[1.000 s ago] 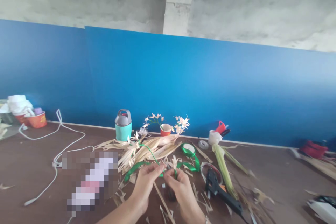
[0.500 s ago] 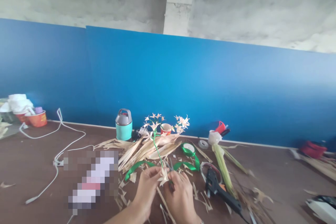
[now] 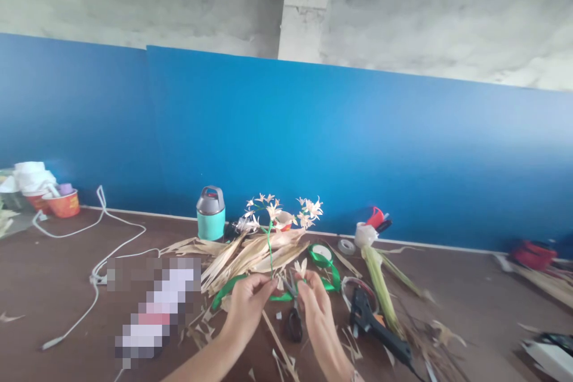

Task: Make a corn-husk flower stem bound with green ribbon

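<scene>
My left hand pinches the lower end of a thin green-wrapped stem topped with pale husk flowers. Between the fingertips of my right hand is a single pale husk flower, held upright. The two hands are apart. A pair of scissors with dark handles lies on the table between them, blades pointing away. Green ribbon runs behind my hands toward its roll. Dry corn husks are heaped beyond the hands.
A black glue gun lies right of my hands, beside a wire coil and green stalks. A teal flask stands at the back. White cable loops across the left. Husk scraps litter the brown table.
My hands have moved apart. The single flower has gone right and up with my right hand, uncovering the scissors. The green stem has become more upright.
</scene>
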Motion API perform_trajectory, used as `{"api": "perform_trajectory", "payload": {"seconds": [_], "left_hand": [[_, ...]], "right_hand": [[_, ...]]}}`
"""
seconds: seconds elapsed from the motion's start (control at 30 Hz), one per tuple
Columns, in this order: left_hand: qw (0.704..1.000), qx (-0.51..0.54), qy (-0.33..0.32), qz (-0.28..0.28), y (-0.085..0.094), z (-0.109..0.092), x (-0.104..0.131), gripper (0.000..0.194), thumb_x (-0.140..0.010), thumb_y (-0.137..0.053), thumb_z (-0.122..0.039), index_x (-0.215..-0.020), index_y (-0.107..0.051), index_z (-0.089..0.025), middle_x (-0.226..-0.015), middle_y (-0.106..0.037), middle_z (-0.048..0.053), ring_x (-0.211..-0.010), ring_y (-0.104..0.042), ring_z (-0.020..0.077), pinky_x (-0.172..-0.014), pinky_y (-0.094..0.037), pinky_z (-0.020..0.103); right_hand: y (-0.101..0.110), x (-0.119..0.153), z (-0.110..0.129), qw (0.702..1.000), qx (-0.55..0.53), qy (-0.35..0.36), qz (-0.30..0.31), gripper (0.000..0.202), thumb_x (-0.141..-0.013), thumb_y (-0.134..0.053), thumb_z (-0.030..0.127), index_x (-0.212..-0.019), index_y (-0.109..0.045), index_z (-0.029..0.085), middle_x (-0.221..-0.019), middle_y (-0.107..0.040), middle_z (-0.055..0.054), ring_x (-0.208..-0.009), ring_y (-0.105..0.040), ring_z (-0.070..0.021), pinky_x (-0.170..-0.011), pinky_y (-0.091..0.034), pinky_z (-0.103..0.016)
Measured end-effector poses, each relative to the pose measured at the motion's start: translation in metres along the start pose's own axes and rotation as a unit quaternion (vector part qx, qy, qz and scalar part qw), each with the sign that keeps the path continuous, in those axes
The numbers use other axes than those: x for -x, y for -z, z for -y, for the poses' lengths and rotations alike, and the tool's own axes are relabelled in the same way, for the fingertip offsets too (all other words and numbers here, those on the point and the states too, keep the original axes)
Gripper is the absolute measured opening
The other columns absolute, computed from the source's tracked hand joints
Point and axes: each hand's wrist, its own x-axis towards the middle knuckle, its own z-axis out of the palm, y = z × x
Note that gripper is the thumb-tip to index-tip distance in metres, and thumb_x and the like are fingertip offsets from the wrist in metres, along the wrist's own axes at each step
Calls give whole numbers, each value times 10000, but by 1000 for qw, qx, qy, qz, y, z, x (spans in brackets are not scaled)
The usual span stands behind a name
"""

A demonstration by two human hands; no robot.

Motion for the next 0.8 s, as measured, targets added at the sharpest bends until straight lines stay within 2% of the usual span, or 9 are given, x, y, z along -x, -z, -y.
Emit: {"api": "perform_trajectory", "payload": {"seconds": [0.13, 0.3, 0.4, 0.5, 0.57, 0.67, 0.8], "left_hand": [[996, -90, -21, 6, -1, 2, 1, 325, -759, -531, -391, -553, -652, -171, -549, -628, 3, -583, -553, 170, -564, -379, 231], [989, -144, -36, -7, 0, 2, 2, 306, -752, -529, -375, -547, -648, -181, -575, -635, 7, -600, -559, 175, -588, -381, 235], [992, -119, -28, 9, -1, 4, 2, 277, -742, -548, -359, -561, -660, -182, -570, -648, 14, -588, -570, 181, -575, -381, 237], [997, -68, -20, 32, -5, 12, 1, 302, -746, -546, -353, -515, -631, -178, -498, -614, 12, -503, -556, 170, -517, -373, 238], [998, -35, 8, 50, -8, 20, 0, 312, -748, -546, -371, -514, -620, -178, -448, -590, 1, -428, -534, 159, -482, -370, 240], [997, -30, 46, 44, -12, 28, -1, 301, -733, -554, -389, -531, -629, -179, -451, -610, 8, -413, -523, 158, -442, -360, 238], [998, -47, 40, 27, -13, 33, -2, 289, -721, -556, -375, -536, -647, -173, -489, -648, 29, -461, -561, 171, -467, -392, 243]], "right_hand": [[4, -6, -2, 999, -31, -21, -26, 269, -807, -519, 479, -743, -504, 218, -636, -457, 34, -578, -429, -139, -559, -381, -246], [7, -12, 7, 998, -23, 0, -65, 321, -734, -595, 521, -725, -526, 207, -630, -429, 37, -580, -390, -135, -548, -361, -244], [11, -15, 15, 997, -51, -15, -62, 327, -719, -618, 516, -713, -534, 200, -605, -423, 44, -534, -359, -119, -494, -321, -235], [16, -21, 24, 992, -100, -31, -67, 294, -697, -663, 465, -717, -541, 198, -634, -505, 22, -566, -437, -135, -523, -357, -243], [18, -25, 34, 991, -108, -31, -76, 278, -676, -688, 434, -714, -563, 189, -664, -555, -4, -621, -495, -162, -568, -387, -259], [18, -33, 53, 994, -93, -19, -48, 254, -674, -694, 409, -710, -593, 179, -701, -593, -22, -676, -528, -176, -621, -400, -270], [16, -44, 71, 997, -64, -29, 4, 221, -656, -707, 362, -677, -608, 165, -675, -603, -11, -661, -512, -157, -621, -389, -258]]}}
